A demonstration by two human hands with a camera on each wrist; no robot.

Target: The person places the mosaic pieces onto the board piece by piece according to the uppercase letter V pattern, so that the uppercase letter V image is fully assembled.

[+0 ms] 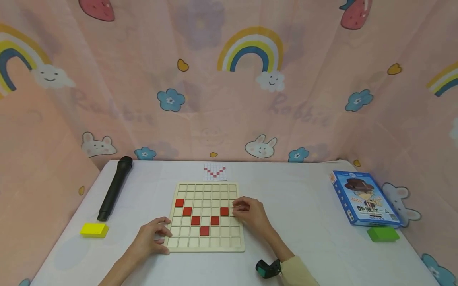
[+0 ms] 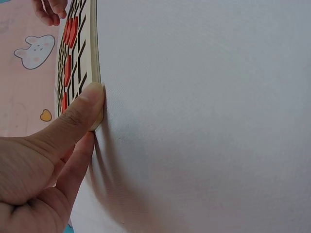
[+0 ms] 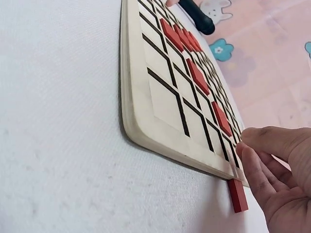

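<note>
A cream grid board (image 1: 186, 239) lies on the white table, with several red tiles (image 1: 204, 230) set in its squares in a V-like slant. My left hand (image 1: 152, 236) grips the board's near left corner; in the left wrist view its thumb (image 2: 92, 99) presses on the rim. Over the board's right edge, my right hand (image 1: 250, 212) has thumb and index fingertips drawn close together at the outer column. I cannot tell whether they hold a tile. Another red tile (image 3: 238, 196) shows against the right edge in the right wrist view; the hand hides it from the head view.
Behind the board lies a small card (image 1: 215, 172) with a red V pattern. To the left are a black microphone (image 1: 115, 188) and a yellow block (image 1: 94, 230). A blue game box (image 1: 365, 198) and a green block (image 1: 383, 234) sit at the right. A patterned pink cloth (image 1: 214, 123) hangs behind.
</note>
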